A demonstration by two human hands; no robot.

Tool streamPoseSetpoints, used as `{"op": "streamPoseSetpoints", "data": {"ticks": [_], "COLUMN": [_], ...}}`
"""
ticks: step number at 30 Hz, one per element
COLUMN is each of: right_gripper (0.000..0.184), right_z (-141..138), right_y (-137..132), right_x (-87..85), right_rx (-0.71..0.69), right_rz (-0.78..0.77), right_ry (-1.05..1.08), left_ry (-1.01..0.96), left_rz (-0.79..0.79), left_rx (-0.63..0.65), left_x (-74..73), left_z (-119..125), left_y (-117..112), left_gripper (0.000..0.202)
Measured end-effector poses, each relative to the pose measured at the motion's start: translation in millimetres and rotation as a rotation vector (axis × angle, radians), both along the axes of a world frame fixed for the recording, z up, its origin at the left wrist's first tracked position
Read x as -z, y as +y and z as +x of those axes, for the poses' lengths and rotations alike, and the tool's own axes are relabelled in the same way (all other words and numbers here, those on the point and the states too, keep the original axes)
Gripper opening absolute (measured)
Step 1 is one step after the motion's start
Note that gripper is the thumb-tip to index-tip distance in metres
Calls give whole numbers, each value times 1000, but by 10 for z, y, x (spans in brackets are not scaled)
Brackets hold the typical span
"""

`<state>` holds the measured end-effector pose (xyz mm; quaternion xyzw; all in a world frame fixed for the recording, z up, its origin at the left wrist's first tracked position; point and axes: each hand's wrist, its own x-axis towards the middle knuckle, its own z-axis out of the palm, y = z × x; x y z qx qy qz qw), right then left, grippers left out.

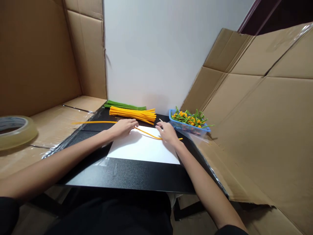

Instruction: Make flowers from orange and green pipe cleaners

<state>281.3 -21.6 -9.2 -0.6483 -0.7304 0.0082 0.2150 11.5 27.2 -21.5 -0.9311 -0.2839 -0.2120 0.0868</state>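
"While your left hand [123,128] and right hand [167,133] rest on that long yellow pipe cleaner [149,133], is either grip pinching it?"

"Can't tell; both look half-closed where it crosses the white paper sheet [144,148]. Ease off and it could spring away."

Counter [127,176] centre, sheet of paper [144,147] lying on its front half. Loose pipe cleaner [146,133] runs across the paper's far edge, one end past the left grip [123,128] and beyond the counter's left side, other end just past the right grip [167,133]; both grips lie over it. Behind the paper, on the counter: one pipe-cleaner bundle [132,114], a second bundle [124,105] directly behind it against the wall [156,49]. Back right corner: plastic basket [189,129] holding pipe-cleaner pieces [188,118]. Left of the counter, on cardboard sheeting [61,124]: tape roll [14,132], lying flat. Further cardboard sheeting [244,130] stands right.
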Motion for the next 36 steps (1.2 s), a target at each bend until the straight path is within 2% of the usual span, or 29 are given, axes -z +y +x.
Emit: {"op": "streamPoseSetpoints", "data": {"ticks": [3,6,10,13,15,17,20,23,27,31,34,36], "right_gripper": [35,36,28,28,35,39,35,29,19,15,19,29], "right_z": [332,546,607,592,589,590,590,580,561,495,390,306], "right_y": [116,177,210,232,251,269,286,294,310,330,313,283], "right_x": [44,125,198,207,217,244,299,336,342,335,309,281], "right_rx": [191,291,347,355,339,313,251,181,106,-1,-101,-173], "right_rz": [2,-42,-59,-38,-33,-30,-13,17,54,79,92,94], "right_ry": [-61,-106,-150,-169,-178,-187,-187,-159,-79,63,170,279], "left_ry": [20,54,25,-2,-1,19,19,-1,35,0,-94,-195], "left_rz": [-23,-17,-43,-56,-62,-81,-102,-75,-33,-25,-13,-15], "left_rx": [-54,-168,-334,-351,-308,-205,-35,7,-10,-121,-212,-258], "left_x": [32,56,65,72,86,111,165,212,219,194,174,161], "left_z": [-138,-269,-398,-391,-326,-237,-120,-62,-43,-31,-27,-32], "left_y": [210,339,407,399,361,303,212,161,134,92,68,73], "left_gripper": [33,24,29,31,31,30,25,25,25,30,39,43]}}
